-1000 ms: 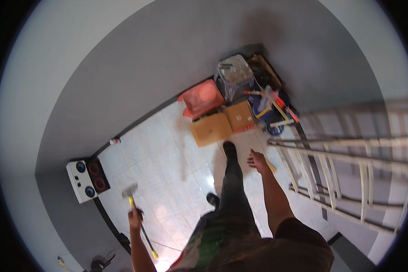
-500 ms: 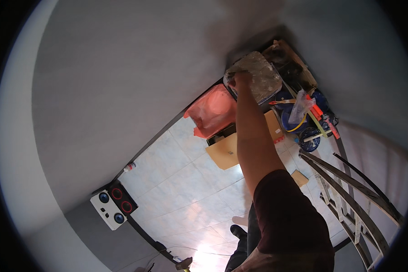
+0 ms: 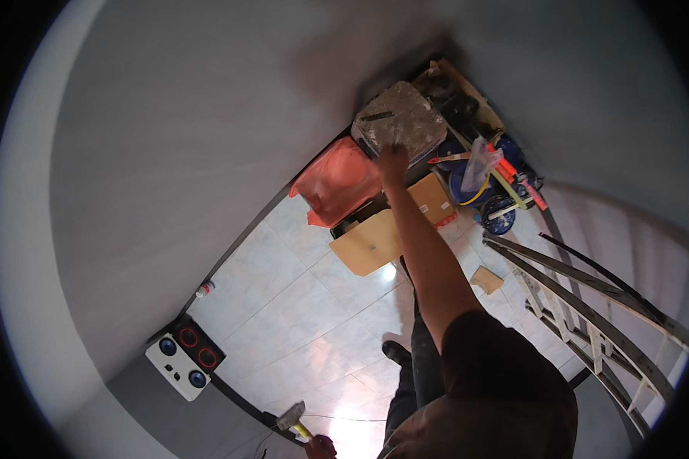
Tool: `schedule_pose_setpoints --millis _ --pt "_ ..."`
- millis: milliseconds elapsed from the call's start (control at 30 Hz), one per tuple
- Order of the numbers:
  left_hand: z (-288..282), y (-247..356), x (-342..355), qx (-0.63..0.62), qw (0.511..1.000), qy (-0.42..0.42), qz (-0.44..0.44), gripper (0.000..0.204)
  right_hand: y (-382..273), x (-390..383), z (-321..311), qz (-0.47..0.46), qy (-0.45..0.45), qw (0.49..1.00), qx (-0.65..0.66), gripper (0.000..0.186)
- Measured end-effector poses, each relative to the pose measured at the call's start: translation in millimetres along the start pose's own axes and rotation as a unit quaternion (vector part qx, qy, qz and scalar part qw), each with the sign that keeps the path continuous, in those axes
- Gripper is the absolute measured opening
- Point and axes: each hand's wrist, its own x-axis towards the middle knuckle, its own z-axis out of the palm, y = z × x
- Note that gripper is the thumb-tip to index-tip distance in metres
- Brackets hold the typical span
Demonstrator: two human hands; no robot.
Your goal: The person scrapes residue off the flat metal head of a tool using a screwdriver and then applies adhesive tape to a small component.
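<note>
A grey-headed tool (image 3: 290, 417) with a yellow handle is in my left hand (image 3: 320, 446), closed round it at the lower edge. My right hand (image 3: 392, 161) reaches to the front edge of a dusty, plaster-marked stool top (image 3: 408, 115), on which a dark flat piece (image 3: 377, 115) lies. Its fingers are hard to make out, so I cannot tell whether they hold anything. A salmon-red plastic tray (image 3: 325, 183) is just left of this hand. Below it stand open cardboard boxes (image 3: 364, 245); to its right are blue buckets (image 3: 497, 222) with brushes, coloured handles and a clear bag.
An aluminium ladder (image 3: 595, 335) leans at the right. A white and black speaker set (image 3: 177, 367) stands at the left by the wall, near a small canister (image 3: 204, 288). A cardboard scrap (image 3: 487, 280) lies on the tiles, and a thin cable (image 3: 356, 419) runs along the bottom.
My right arm has reached forward to the stool top, then drawn slightly back to its front edge. My left hand still holds the tool, lower in view. The view has shifted toward the corner.
</note>
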Motion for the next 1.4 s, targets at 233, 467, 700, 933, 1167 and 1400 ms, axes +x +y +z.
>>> schedule_pose_setpoints --millis 233,467,700,933,1167,1400 --pt "-28.7 69.3 -78.1 -0.061 0.982 0.048 0.173 0.023 -110.5 -383.0 -288.1 -0.093 -0.614 0.784 0.025 0.036" --pt "-54.5 70.8 -155.1 -0.056 0.927 -0.07 0.363 0.02 -252.3 -565.2 -487.4 -0.021 -0.651 0.732 0.199 0.032" --pt "-68.8 20.2 -223.3 -0.201 0.816 -0.111 0.53 0.019 -279.7 -631.4 -572.0 -0.183 -0.543 0.803 0.165 0.03" --pt "-32.6 -11.6 -253.3 -0.241 0.779 -0.1 0.569 0.015 -278.1 -652.4 -635.3 -0.362 -0.332 0.868 -0.078 0.028" --pt "-29.2 -31.9 -323.4 -0.244 0.744 -0.229 0.578 0.03 -288.8 -627.9 -715.0 -0.039 -0.598 0.747 0.286 0.036" --pt "26.6 -48.2 -398.3 -0.308 0.704 -0.316 0.556 0.027 -288.9 -586.6 -810.6 0.209 -0.71 0.553 0.382 0.048"
